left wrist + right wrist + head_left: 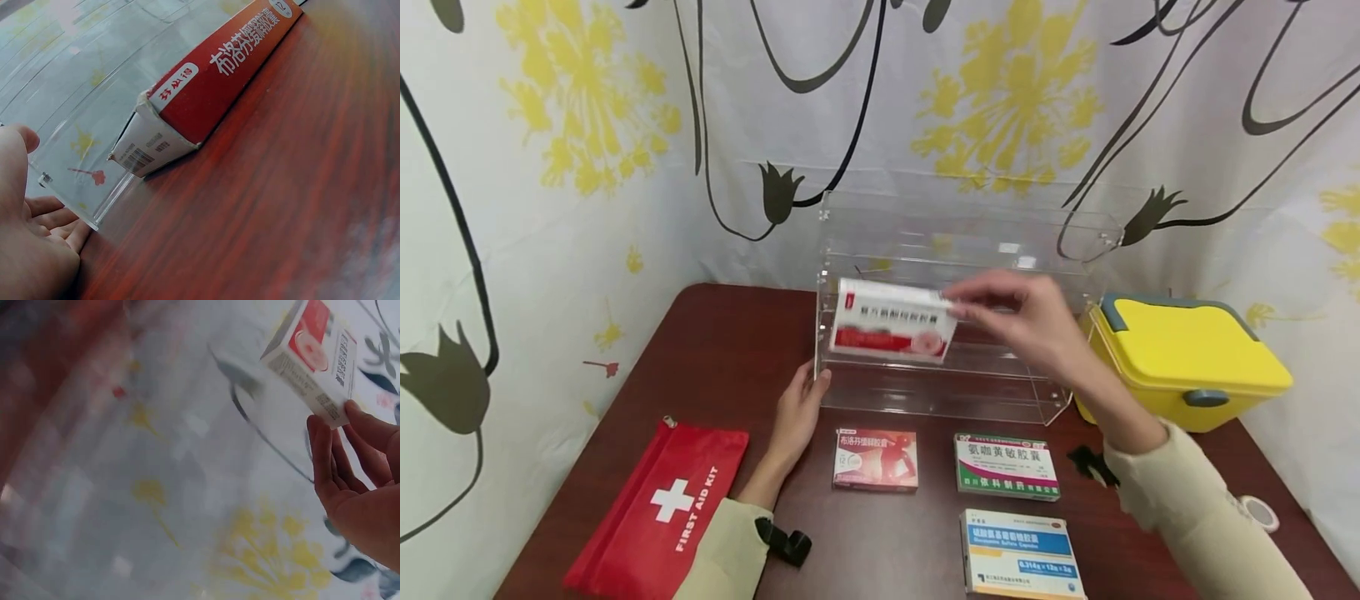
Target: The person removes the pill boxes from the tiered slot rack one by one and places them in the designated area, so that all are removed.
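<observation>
My right hand (1026, 321) pinches a white and red medicine box (891, 323) by one end, between thumb and fingers. The box is in front of the clear acrylic rack (925, 400), near its left side; in the right wrist view the same medicine box (315, 353) shows its end and printed face. My left hand (797, 412) holds the rack's lower left edge, with thumb and fingers on either side of the panel in the left wrist view. Closest to that hand lies a red ibuprofen box (876, 460), flat on the table before the rack.
A green and white medicine box (1006, 467) and a blue and white one (1022, 554) lie on the table (880, 542). At left is a red first aid pouch (658, 508); a yellow case (1195, 350) stands at right. A white tape roll (1258, 512) sits behind the right sleeve.
</observation>
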The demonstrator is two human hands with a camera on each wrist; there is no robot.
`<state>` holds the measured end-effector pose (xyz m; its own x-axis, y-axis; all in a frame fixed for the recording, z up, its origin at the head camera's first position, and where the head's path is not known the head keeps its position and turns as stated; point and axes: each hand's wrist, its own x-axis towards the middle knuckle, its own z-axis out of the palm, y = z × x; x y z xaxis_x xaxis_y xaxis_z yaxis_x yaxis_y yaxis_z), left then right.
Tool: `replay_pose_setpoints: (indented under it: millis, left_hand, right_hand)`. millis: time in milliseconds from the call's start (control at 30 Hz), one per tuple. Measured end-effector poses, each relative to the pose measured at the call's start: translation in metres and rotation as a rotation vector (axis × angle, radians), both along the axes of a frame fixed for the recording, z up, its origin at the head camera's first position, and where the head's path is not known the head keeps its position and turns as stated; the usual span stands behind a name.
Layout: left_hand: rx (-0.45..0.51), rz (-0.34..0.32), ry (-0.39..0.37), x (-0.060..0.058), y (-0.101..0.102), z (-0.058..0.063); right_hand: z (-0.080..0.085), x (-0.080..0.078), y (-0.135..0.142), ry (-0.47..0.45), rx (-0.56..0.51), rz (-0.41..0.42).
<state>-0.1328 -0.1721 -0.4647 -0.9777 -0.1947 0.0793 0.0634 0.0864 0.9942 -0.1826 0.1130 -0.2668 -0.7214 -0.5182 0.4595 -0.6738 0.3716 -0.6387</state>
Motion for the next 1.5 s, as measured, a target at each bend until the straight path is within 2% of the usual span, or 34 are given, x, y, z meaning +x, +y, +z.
replay_pose_setpoints:
  millis: [67,233,300,433,567,667,800,1000,1300,1400,1500]
  left_hand:
    - [-0.005,0.008,0.010,-0.005,0.000,-0.009]
    - [-0.015,0.024,0.022,-0.008,0.001,-0.014]
    - [-0.014,0.025,0.021,-0.009,0.001,-0.014]
    - [-0.015,0.042,0.015,-0.008,0.001,-0.015]
    - [-0.019,0.050,0.007,-0.008,0.001,-0.015]
    - [-0.020,0.040,0.001,-0.009,0.000,-0.016]
    - [-0.014,0.028,-0.001,-0.010,0.000,-0.017]
    - [-0.024,0.037,0.002,-0.009,-0.001,-0.016]
    - [-0.009,0.021,0.005,-0.007,-0.003,-0.015]
    - [0.002,0.000,-0.010,-0.006,-0.003,-0.011]
    - [-0.004,-0.011,-0.020,-0.001,-0.001,0.002]
  right_hand:
    - [-0.021,0.013,0.005,-0.099,0.023,0.037]
    - [-0.076,0.045,0.014,-0.376,0.126,0.082]
    - [-0.092,0.057,0.016,-0.456,0.164,0.078]
    - [-0.117,0.075,0.016,-0.524,0.211,0.092]
    - [-0.134,0.085,0.013,-0.592,0.212,0.127]
    - [-0.142,0.091,0.012,-0.636,0.223,0.136]
    - [-0.150,0.094,0.011,-0.645,0.247,0.155]
    - [-0.158,0.095,0.009,-0.626,0.265,0.191]
    - [-0.161,0.098,0.007,-0.562,0.283,0.184]
    - [-0.162,0.099,0.007,-0.560,0.281,0.184]
    - [-0.164,0.100,0.007,-0.557,0.278,0.183]
